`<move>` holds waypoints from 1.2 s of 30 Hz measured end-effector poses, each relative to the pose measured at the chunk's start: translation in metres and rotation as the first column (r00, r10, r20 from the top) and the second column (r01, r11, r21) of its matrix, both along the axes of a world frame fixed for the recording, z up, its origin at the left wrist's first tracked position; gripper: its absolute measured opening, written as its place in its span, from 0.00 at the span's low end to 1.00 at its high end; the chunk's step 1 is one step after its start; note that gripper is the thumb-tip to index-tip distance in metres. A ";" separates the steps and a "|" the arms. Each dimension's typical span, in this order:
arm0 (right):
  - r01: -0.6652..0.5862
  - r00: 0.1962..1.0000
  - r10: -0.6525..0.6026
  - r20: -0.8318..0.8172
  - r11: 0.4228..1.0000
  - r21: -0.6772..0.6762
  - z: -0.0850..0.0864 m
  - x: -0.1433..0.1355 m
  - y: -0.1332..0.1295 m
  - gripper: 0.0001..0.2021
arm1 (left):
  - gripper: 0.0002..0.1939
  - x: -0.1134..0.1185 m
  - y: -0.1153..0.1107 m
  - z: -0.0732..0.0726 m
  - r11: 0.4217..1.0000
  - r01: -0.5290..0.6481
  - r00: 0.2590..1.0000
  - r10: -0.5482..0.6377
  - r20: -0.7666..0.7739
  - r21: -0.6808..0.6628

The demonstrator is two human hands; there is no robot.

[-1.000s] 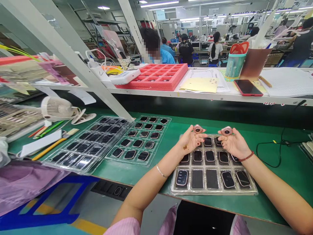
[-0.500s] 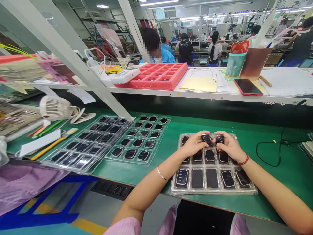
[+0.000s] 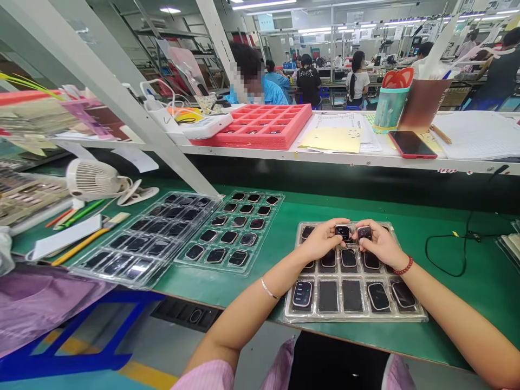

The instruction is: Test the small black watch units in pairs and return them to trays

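My left hand [image 3: 328, 237] is closed round a smartwatch body [image 3: 343, 233], whose dark screen shows small light text. Beside it, my right hand [image 3: 377, 241] grips a second smartwatch body [image 3: 364, 233] with a dark screen. Both watches are held just over the far rows of a clear plastic tray [image 3: 353, 318]. Several more strapless watches lie in that tray, and one lit watch [image 3: 302, 293] at the near left shows lines of text. Two near-row pockets, such as the dark pocket [image 3: 328, 296], hold no watch. My hands hide part of the far rows.
Left of centre lie a clear tray of watches [image 3: 247, 238] and a stack of similar trays [image 3: 162, 265]. A white fan [image 3: 93, 180] stands further left. On the shelf are a red foam tray [image 3: 260, 142], a phone [image 3: 413, 145] and papers. A black cable [image 3: 447, 236] lies right.
The watch in my right hand has tilted and moved slightly left. Text now shows on the left-hand watch. A co-worker across the shelf has shifted their head.
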State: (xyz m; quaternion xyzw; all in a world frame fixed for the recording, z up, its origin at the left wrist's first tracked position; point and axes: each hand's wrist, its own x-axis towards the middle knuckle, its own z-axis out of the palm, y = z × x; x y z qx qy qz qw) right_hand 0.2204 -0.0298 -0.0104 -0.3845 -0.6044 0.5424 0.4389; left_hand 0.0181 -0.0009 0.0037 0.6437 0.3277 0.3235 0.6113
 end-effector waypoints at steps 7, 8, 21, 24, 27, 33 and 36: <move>0.006 1.000 -0.006 0.013 1.000 0.005 0.001 0.000 -0.001 0.13 | 0.21 0.001 0.001 -0.002 0.998 -0.008 0.998 0.011 0.057 -0.055; 0.006 1.000 -0.006 0.013 1.000 0.007 0.001 0.000 -0.001 0.13 | 0.21 0.001 0.001 -0.001 0.998 -0.007 0.998 0.010 0.057 -0.058; 0.006 0.999 -0.006 0.039 1.000 0.012 0.001 0.001 -0.001 0.13 | 0.19 0.001 0.000 0.001 0.998 -0.001 0.999 0.003 0.033 -0.068; 0.007 0.999 -0.007 0.042 1.000 0.016 0.002 0.001 -0.001 0.13 | 0.19 0.000 0.000 -0.001 0.998 0.003 1.000 -0.002 0.023 -0.055; 0.005 1.000 -0.006 0.030 0.999 0.032 0.004 -0.001 -0.002 0.14 | 0.20 0.001 0.001 -0.001 0.998 -0.004 1.000 0.006 0.028 -0.060; 0.013 0.999 -0.015 0.049 0.999 0.029 0.003 -0.001 -0.002 0.13 | 0.20 0.002 0.000 -0.002 0.998 0.000 0.999 0.004 0.051 -0.068; 0.013 0.998 -0.013 0.061 1.000 0.014 0.001 0.000 -0.002 0.12 | 0.20 0.002 0.000 -0.002 0.998 -0.006 0.999 0.009 0.048 -0.070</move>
